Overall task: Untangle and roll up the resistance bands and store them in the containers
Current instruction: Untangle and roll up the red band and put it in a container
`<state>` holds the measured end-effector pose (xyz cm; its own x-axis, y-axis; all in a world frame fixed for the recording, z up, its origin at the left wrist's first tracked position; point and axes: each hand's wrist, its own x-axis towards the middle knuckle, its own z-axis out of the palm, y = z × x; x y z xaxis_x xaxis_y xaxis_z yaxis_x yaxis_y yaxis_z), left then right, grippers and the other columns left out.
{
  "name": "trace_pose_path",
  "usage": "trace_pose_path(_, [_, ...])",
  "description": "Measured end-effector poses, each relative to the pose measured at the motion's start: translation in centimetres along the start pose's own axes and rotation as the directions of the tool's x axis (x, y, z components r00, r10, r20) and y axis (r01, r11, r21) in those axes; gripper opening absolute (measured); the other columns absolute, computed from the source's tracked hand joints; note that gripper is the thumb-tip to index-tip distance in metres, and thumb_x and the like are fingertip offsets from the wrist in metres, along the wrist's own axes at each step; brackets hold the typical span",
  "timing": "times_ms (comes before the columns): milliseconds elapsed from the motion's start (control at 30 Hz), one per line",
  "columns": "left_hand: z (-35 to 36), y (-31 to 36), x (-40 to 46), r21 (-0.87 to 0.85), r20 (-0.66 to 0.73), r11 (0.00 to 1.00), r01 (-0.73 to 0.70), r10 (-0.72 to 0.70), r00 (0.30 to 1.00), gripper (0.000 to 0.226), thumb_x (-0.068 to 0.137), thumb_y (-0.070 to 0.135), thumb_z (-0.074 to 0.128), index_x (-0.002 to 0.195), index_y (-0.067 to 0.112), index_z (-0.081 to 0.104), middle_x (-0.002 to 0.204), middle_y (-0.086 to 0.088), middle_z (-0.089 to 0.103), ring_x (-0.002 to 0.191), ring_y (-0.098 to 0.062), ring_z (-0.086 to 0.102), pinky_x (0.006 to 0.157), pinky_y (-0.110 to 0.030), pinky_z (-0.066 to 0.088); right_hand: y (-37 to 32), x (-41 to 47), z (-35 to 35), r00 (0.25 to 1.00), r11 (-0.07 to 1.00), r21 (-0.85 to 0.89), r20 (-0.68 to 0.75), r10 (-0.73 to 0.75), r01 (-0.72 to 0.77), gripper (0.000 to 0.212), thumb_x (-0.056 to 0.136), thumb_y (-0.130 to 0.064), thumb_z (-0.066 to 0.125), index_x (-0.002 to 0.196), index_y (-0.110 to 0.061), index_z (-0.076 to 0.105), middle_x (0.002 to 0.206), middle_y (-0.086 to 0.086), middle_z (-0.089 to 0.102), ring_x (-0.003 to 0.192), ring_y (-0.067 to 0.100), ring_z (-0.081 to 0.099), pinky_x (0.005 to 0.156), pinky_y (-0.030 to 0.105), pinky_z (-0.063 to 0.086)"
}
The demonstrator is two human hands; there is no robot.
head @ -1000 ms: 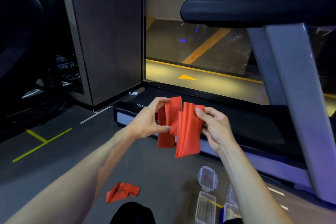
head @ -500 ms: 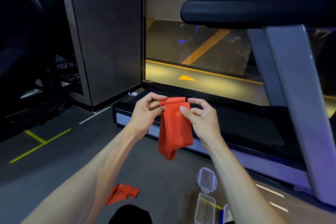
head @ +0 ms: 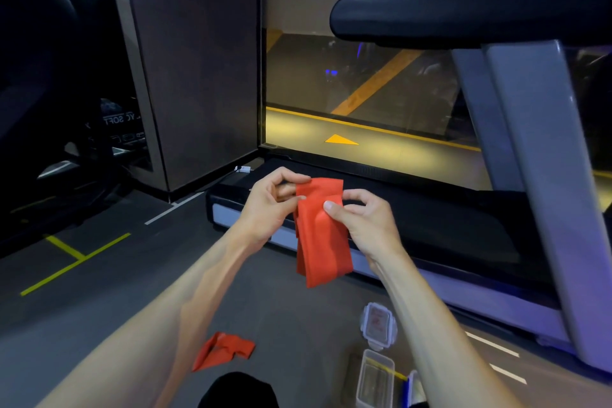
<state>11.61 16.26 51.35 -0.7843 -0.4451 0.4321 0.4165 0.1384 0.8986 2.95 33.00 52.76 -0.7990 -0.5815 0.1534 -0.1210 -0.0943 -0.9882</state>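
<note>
Band (head: 319, 232), red and folded double, hangs in mid-air above the floor (head: 109, 301), pinched at its top edge by left hand (head: 268, 205) and right hand (head: 362, 225), which are close together. Risk: the slack lower folds may spring open or twist as rolling starts, since only the top is held; a loose pinch would drop it. Second band (head: 225, 349) lies crumpled on the floor. Open container (head: 376, 378) at the floor's near edge appears empty; its contents are hard to tell. Lid (head: 378, 325) lies just beyond it.
</note>
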Motion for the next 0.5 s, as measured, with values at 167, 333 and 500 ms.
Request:
trace_pose_path(167, [-0.2,-0.2,-0.1,0.015,0.025,1.000,0.022,-0.023,0.999,0.029,0.090,-0.016,0.062,0.104,0.008,0.063,0.099,-0.012,0.077,0.086,-0.021,0.073,0.069,-0.031,0.058,0.2,0.2,0.0,0.999,1.000,-0.006,-0.040,0.006,-0.007,0.024,0.086,-0.012,0.083,0.103,-0.005,0.067,0.076,0.010,0.078,0.065,0.014,0.071,0.059,0.026,0.053])
trace_pose_path(333, [-0.4,-0.8,-0.2,-0.029,0.037,0.998,0.057,-0.056,0.998,0.030,0.089,-0.018,0.060,0.104,0.008,0.063,0.099,-0.014,0.076,0.082,-0.022,0.071,0.068,-0.031,0.058,0.2,0.4,0.0,0.997,0.997,-0.001,0.029,0.078,-0.078,0.031,0.086,-0.012,0.082,0.111,-0.006,0.065,0.084,0.012,0.079,0.073,0.016,0.074,0.064,0.025,0.057])
trace_pose_path(500, [-0.5,-1.2,-0.3,-0.018,0.052,0.998,0.068,-0.067,0.996,0.029,0.091,-0.017,0.060,0.103,0.009,0.064,0.101,-0.013,0.076,0.089,-0.019,0.073,0.072,-0.029,0.058,0.6,0.5,-0.2,0.990,0.992,0.057,0.092,0.109,-0.115,0.027,0.088,-0.010,0.080,0.113,-0.005,0.070,0.092,0.017,0.079,0.084,0.023,0.075,0.081,0.036,0.060])
